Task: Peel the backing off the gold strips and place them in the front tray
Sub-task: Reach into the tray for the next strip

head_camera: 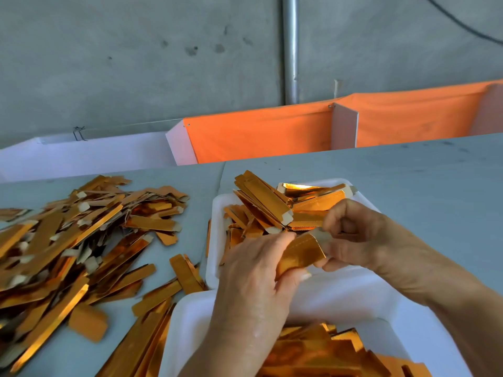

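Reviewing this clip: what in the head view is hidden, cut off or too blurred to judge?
- Gold strip: the left hand and right hand cover its ends; motion blur hides whether backing is separating.
- Near tray: cut off by the bottom edge, partly behind the left forearm.
- Far tray: its right part is behind the right hand.
- Loose pile: runs off the left edge.
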The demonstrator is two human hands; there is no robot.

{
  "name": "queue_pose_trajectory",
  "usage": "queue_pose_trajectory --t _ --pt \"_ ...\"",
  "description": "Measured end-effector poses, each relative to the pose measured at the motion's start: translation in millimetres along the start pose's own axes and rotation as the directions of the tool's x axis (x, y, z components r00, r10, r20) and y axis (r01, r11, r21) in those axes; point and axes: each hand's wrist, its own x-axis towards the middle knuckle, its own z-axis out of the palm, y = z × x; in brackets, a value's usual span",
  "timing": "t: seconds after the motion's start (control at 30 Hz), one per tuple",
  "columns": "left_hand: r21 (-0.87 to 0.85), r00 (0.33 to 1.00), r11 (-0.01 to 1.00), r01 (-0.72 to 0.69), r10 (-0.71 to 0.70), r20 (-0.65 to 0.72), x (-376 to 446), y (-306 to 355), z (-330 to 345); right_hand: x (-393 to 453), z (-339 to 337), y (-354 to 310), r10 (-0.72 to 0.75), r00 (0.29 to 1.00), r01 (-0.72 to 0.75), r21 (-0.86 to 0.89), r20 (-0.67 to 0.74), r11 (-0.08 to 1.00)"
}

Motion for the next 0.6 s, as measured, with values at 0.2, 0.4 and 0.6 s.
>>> queue_pose_trajectory --t 0.2,0.4,0.6 --pt "-0.126 0.983 0.984 0.123 -0.103 0.154 -0.9 0.8 -0.6 -2.1 -3.4 -1.6 0.023 0.998 -0.017 -0.088 0.064 0.996" --pt "-0.176 0.967 0.963 0.204 -0.170 0.188 -3.4 -2.5 0.5 1.3 -2.7 0.6 -0.069 0.993 0.061 -0.077 -0.095 0.995" --pt "-0.265 0.973 0.937 0.227 -0.205 0.107 -3.1 -1.3 5.2 -0.7 0.4 -0.5 -0.002 1.000 -0.002 -0.156 -0.025 0.988"
